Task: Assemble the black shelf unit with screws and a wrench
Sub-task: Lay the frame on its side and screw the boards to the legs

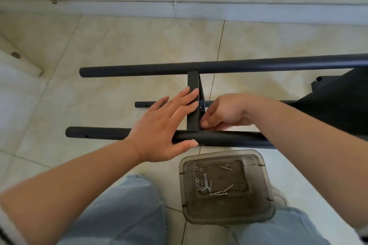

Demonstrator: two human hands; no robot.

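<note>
The black shelf frame lies on the tiled floor: a far tube [219,66], a near tube [225,138], and a flat cross bracket [192,81] joining them. My left hand [165,125] lies flat with straight fingers across the bracket and the near tube, thumb along the tube. My right hand [225,112] has its fingers curled at the bracket's lower right corner, pinching something small that I cannot make out. A thinner black rod [142,104] lies between the tubes. Several screws [225,190], nuts [198,184] and a small wrench [206,183] lie in a clear container [258,177].
The container sits on the floor between my knees, just in front of the near tube. A black shelf panel [338,105] is at the right. A white baseboard [179,10] runs along the far wall. A white board [18,61] lies at the left.
</note>
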